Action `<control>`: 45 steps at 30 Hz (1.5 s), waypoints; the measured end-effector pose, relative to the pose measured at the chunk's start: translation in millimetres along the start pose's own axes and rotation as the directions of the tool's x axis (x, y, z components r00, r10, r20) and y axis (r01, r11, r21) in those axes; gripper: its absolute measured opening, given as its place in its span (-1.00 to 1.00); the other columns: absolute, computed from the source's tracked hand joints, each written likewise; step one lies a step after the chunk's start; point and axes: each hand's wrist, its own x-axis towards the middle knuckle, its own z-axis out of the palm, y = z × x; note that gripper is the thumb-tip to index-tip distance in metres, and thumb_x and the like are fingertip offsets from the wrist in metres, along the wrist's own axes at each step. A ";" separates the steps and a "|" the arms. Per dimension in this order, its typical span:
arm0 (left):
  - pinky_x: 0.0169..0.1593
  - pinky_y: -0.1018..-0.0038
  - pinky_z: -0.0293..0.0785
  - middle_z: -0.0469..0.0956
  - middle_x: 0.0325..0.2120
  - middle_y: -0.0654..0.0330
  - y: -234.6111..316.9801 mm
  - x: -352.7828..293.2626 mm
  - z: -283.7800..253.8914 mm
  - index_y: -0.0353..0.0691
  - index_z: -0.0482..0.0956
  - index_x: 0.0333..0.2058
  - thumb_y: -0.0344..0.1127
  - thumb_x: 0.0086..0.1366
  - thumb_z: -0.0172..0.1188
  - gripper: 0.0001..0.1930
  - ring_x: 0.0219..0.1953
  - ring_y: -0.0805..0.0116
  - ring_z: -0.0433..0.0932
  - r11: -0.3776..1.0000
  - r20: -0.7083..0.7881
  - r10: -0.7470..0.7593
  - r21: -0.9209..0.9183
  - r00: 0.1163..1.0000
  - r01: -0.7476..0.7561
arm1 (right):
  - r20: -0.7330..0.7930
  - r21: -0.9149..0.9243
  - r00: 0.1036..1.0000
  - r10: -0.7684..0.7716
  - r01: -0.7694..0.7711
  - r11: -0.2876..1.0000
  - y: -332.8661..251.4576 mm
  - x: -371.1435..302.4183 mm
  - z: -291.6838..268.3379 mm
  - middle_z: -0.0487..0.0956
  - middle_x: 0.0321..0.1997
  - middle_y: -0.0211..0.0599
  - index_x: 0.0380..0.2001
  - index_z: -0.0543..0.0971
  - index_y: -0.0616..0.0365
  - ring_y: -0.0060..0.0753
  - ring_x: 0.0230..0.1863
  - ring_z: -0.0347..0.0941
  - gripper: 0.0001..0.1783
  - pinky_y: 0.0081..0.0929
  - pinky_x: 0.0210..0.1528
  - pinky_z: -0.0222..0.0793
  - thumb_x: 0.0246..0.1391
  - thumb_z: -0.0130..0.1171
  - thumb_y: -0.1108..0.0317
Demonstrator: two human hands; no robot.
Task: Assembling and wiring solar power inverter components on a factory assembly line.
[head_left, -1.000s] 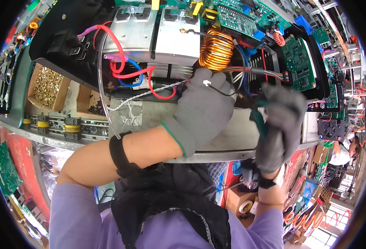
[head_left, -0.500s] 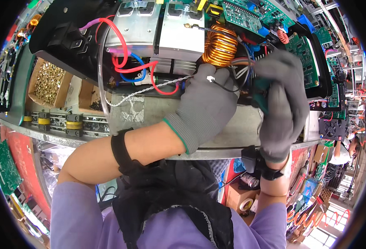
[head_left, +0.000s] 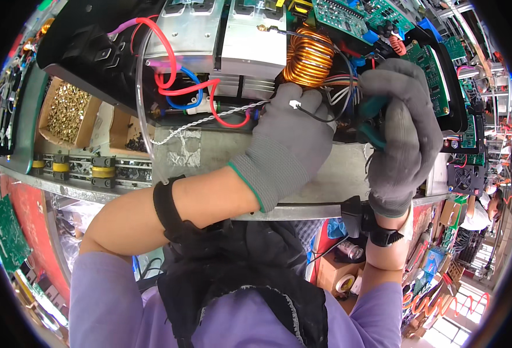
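My left hand (head_left: pixel 288 136), in a grey glove, reaches into the near side of a black chassis (head_left: pixel 453 119), under a copper-wound coil (head_left: pixel 309 56). Its fingers bend downward, and the tips are hidden. A white connector (head_left: pixel 294 104) on a black wire rests against the back of this glove. Close by on the right, my right hand (head_left: pixel 404 133) is gloved too. Its fingers curl inward over a dark green patch, which may be glove or a held thing. Ribbon-like coloured wires (head_left: pixel 344 80) run between the coil and my right fingers.
Silver heat sinks (head_left: pixel 253 43) and green circuit boards (head_left: pixel 343 20) fill the chassis. Red wire (head_left: pixel 195 93) loops at its left, above a white twisted wire (head_left: pixel 198 122). A box of brass-coloured small parts (head_left: pixel 64 113) stands left on the metal bench (head_left: pixel 180 153).
My right hand has shifted slightly right, and its fingers look less blurred. The left hand keeps nearly the same place beneath the coil. The view has moved a little.
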 end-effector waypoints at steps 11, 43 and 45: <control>-0.09 0.26 0.42 0.58 -0.37 0.26 3.4 1.7 -11.5 -0.19 0.67 -0.22 -0.29 0.20 0.21 -0.79 -0.14 0.26 0.55 0.943 0.087 0.207 0.247 0.974 -0.223 | 0.051 0.004 0.959 -0.280 0.280 0.960 -5.2 -60.5 5.9 0.38 -0.18 -0.31 -0.27 0.72 -0.02 -0.19 -0.19 0.44 -0.77 -0.07 -0.02 0.46 0.07 0.11 0.30; -0.03 0.29 0.33 0.53 -0.40 0.33 -39.4 -19.8 -43.1 -0.14 0.68 -0.20 -0.29 0.21 0.16 -0.79 -0.16 0.36 0.51 0.953 0.042 0.162 0.252 0.986 -0.168 | 0.026 0.108 0.959 -0.281 0.277 0.955 -37.1 -56.0 42.3 0.29 -0.14 -0.37 -0.27 0.69 -0.08 -0.21 -0.10 0.40 -0.87 -0.01 0.16 0.48 0.18 0.17 0.26; -0.02 0.29 0.33 0.54 -0.40 0.33 -41.1 -22.2 -43.9 -0.14 0.68 -0.20 -0.30 0.22 0.16 -0.79 -0.16 0.37 0.50 0.966 0.066 0.111 0.226 0.992 -0.124 | 0.027 0.107 0.967 -0.255 0.251 0.962 -36.1 -50.1 46.2 0.29 -0.16 -0.37 -0.28 0.68 -0.09 -0.25 -0.15 0.39 -0.87 -0.06 0.10 0.51 0.21 0.16 0.25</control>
